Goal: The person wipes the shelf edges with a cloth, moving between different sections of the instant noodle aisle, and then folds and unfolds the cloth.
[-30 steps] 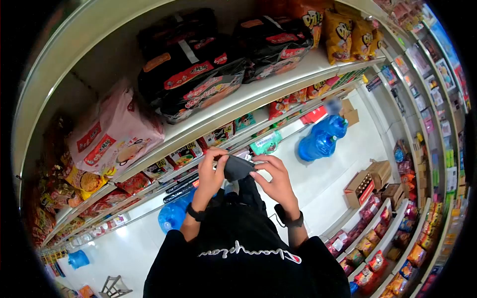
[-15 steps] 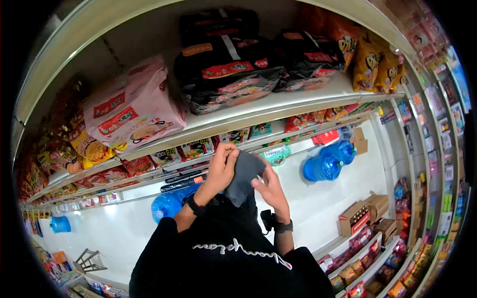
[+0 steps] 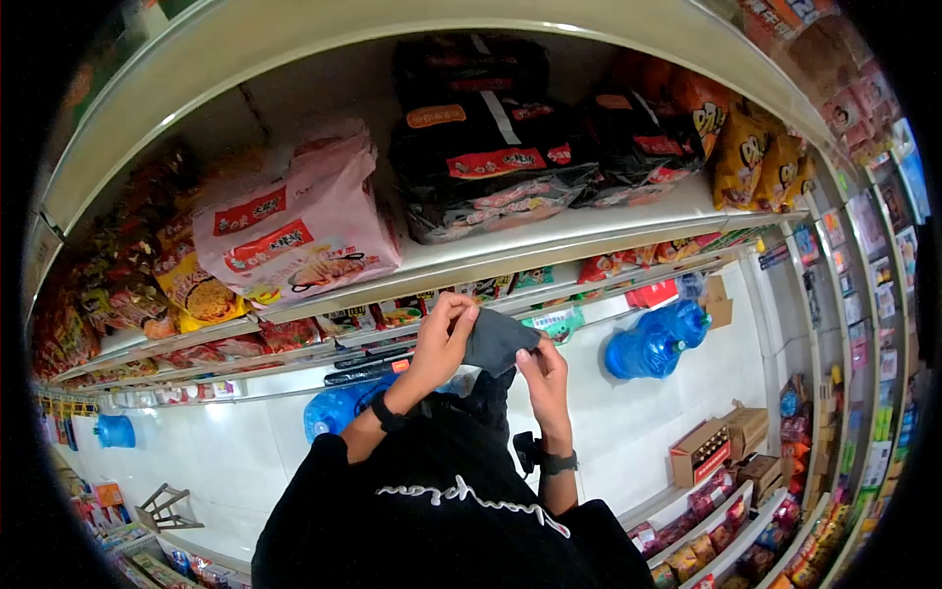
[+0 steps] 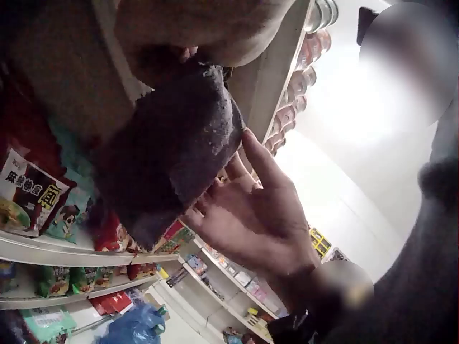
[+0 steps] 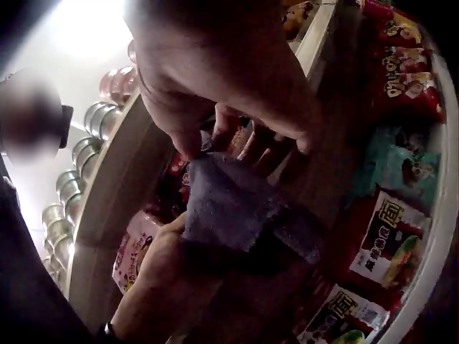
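Observation:
A dark grey cloth is stretched between the two hands in front of the chest. My left hand pinches its left end between thumb and fingers. At the cloth's right edge, my right hand grips the corner with the thumb against the fingers. Seen from the left wrist, the cloth slants down with a folded, fuzzy edge, and the right hand is at its side. In the right wrist view the fabric hangs below the right hand, its lower part in shadow.
Just ahead runs a shelf with a pink noodle pack, black multipacks and yellow snack bags. Blue water jugs and cardboard boxes stand on the floor. A wooden stool is behind at left.
The cloth went from a small folded shape to hanging longer, then to being spread sideways between the hands. The right hand moved along to its right corner. The head view has shifted.

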